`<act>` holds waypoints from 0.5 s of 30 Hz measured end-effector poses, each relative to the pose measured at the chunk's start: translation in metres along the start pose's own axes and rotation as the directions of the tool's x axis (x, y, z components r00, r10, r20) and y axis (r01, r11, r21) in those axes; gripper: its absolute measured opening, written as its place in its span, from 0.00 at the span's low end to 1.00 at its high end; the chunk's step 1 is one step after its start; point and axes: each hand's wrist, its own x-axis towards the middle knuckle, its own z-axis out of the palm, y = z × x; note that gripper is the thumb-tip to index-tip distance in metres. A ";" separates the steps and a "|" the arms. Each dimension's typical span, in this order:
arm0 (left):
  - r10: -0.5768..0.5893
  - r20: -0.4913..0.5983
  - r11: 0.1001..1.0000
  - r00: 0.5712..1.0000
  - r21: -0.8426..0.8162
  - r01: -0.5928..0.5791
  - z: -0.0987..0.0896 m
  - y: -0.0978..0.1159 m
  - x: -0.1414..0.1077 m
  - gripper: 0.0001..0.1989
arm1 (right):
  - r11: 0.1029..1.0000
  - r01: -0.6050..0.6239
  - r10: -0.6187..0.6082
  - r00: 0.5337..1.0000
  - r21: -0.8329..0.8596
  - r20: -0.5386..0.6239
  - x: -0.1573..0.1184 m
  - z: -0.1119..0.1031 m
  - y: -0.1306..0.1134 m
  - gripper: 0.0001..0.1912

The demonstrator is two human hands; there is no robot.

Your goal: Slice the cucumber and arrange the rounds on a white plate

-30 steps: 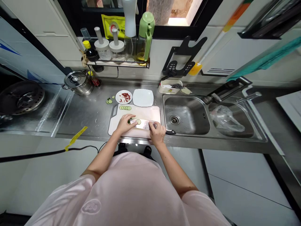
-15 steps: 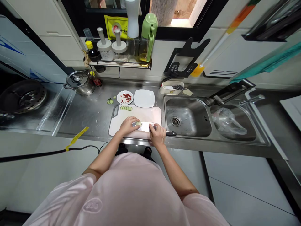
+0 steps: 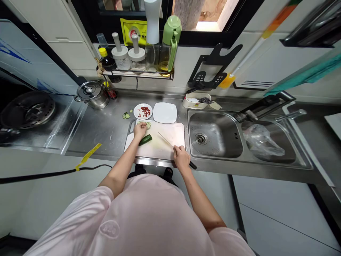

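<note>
Your right hand (image 3: 182, 158) gripped the knife (image 3: 166, 140); your left hand (image 3: 140, 131) was at the slices (image 3: 149, 125), finger closure unclear. On the cutting board's (image 3: 165, 152) left half lay the cucumber (image 3: 145, 139), probably firm, slick, best held mid-length.

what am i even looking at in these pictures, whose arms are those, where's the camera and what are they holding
There is no machine here: the arms belong to a person working with bare hands. The camera is worn on that person's head, looking forward and down, so their pink shirt fills the bottom of the picture. The right hand holds a knife over a pale cutting board. The left hand is at some cucumber slices; whether it grips one is too small to tell. A dark green piece of cucumber lies beside it. Behind the board are a round plate with red pieces and a squarish white plate.
</note>
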 end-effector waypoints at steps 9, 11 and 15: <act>0.094 0.026 0.956 0.995 0.278 -0.098 0.022 0.004 0.020 0.12 | 0.999 -0.029 0.029 0.999 0.017 0.016 0.002 -0.001 0.002 0.13; 0.116 0.016 0.930 0.993 0.348 -0.114 0.024 0.007 0.021 0.13 | 0.999 -0.030 0.030 0.999 0.020 0.019 0.002 -0.001 0.002 0.13; 0.179 0.001 0.884 0.984 0.439 -0.162 0.025 0.008 0.024 0.14 | 0.999 -0.017 0.017 1.000 0.031 0.014 0.002 -0.001 0.002 0.12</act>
